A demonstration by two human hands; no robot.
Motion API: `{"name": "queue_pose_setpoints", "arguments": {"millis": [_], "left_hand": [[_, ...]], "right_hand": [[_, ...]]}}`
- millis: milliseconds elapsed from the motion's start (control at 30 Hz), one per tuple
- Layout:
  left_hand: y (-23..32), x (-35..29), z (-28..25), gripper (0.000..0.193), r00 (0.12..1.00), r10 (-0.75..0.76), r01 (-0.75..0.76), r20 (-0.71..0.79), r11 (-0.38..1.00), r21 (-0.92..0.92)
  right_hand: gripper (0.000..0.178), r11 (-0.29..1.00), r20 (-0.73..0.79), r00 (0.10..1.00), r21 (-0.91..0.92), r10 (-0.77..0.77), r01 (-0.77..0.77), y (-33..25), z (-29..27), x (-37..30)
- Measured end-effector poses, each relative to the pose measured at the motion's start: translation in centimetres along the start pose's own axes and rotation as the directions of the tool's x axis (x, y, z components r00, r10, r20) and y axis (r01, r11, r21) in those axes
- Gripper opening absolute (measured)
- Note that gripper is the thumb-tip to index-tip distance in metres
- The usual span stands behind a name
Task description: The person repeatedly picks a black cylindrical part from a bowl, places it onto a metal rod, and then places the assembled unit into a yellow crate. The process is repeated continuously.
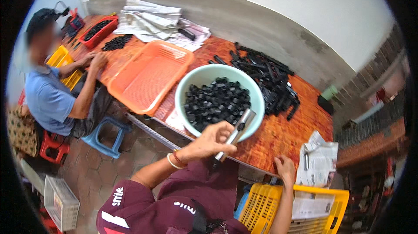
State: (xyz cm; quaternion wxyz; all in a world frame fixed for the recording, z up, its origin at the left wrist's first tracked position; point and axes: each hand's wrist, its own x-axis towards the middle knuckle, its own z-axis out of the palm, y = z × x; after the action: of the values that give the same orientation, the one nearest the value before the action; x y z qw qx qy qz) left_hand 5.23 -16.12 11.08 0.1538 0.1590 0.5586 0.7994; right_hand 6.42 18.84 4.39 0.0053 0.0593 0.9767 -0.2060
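Note:
My left hand point(213, 140), with a bracelet on its wrist, is closed around a silver metal tube point(244, 123). The tube is tilted and has a black part along its side and a dark lower end. It is held in front of the near rim of a pale green basin point(257, 125) full of small black caps point(217, 101). At the table's front edge rests my right hand point(285, 168), its fingers loosely bent and apart, with nothing visible in them. A newspaper sheet point(320, 158) lies just right of it.
Behind the basin spreads a pile of long black parts point(267, 77). An orange basket point(146, 77) stands to the left. A yellow crate point(261, 208) sits below the table edge by my right forearm. A co-worker point(52, 99) sits at the far left beside a red tray point(98, 32).

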Motion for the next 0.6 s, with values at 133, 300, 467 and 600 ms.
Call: {"name": "queue_pose_setpoints", "arguments": {"millis": [133, 300, 467, 600], "left_hand": [[6.2, -2.5, -8.0, 0.041, 0.953, 0.081, 0.023, -0.291, 0.941, 0.338], [7.8, -3.7, -21.4, 0.032, 0.762, 0.302, 0.145, -0.573, 0.783, 0.604], [5.9, -1.2, -29.5, 0.02, 0.73, 0.104, 0.507, -0.676, 0.581, 0.637], [2.0, 1.0, -33.5, 0.025, 0.833, -0.007, 0.549, -0.554, 0.144, 0.823]], "right_hand": [[0.033, 0.998, 0.034, 0.997, 0.011, 0.065, -0.066, -1.0, -0.3, 0.1], [0.031, 0.998, 0.03, 0.998, 0.022, 0.05, -0.051, -0.9, -0.3, 0.3], [0.032, 0.998, 0.005, 0.999, 0.033, 0.053, -0.053, -0.3, 0.0, 0.7], [0.033, 0.998, 0.003, 0.999, 0.045, 0.043, -0.043, -0.1, 0.5, 1.0]]}}
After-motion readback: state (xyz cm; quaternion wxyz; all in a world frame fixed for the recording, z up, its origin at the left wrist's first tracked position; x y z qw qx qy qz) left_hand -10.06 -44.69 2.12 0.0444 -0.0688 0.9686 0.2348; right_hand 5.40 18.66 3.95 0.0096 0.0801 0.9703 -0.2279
